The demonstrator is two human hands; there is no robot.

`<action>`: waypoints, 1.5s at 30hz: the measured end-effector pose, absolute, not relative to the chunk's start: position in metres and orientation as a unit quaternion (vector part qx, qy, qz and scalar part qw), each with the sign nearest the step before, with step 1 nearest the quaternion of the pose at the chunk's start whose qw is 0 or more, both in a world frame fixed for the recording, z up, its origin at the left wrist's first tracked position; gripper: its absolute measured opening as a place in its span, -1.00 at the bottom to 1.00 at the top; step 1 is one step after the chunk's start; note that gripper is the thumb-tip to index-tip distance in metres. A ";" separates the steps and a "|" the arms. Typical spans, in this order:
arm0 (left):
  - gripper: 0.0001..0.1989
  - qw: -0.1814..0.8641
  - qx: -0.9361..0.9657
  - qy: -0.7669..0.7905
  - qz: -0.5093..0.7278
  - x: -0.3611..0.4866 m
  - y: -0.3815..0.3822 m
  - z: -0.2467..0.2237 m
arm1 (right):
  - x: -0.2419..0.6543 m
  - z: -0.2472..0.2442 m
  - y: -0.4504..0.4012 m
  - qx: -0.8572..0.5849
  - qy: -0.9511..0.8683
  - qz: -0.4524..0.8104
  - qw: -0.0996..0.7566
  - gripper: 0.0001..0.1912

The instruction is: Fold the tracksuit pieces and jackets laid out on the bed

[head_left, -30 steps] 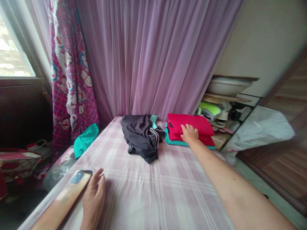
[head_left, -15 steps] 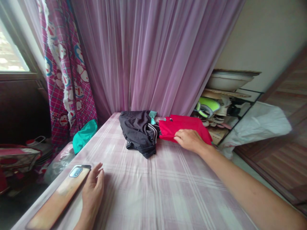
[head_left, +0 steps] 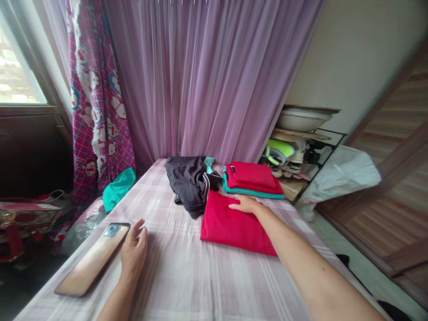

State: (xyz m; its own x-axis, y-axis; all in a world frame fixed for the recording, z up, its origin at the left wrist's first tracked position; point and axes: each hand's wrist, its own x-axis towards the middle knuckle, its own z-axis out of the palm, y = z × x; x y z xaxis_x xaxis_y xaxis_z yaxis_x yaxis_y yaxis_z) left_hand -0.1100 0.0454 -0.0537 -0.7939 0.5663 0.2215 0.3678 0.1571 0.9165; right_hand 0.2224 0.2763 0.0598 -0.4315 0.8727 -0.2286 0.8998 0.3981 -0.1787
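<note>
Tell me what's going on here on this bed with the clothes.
A person is handling clothes on a checked bedsheet. Their right hand lies flat on the far edge of a red garment spread on the sheet. Behind it sits a folded stack of red and teal pieces, with a crumpled black garment beside it. Their left hand rests open on the sheet, next to a phone lying face down.

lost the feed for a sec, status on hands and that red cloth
Right hand flat on folded red cloth, open. Left hand open on checked pink sheet, beside phone. Crumpled black garment touches cloth's far corner.
</note>
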 end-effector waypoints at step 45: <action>-0.49 0.087 0.309 0.762 0.562 -0.109 0.046 -0.056 | 0.183 0.309 0.267 0.542 0.654 0.148 -0.506 -0.70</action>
State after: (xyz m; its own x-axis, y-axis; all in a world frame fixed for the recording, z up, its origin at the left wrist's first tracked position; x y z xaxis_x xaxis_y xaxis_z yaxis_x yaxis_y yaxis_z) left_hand -0.1094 0.0463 -0.0560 -0.7944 0.5686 0.2136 0.3724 0.1780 0.9109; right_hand 0.1827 0.2665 0.3088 0.1011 0.5602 0.8222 0.8589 0.3679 -0.3563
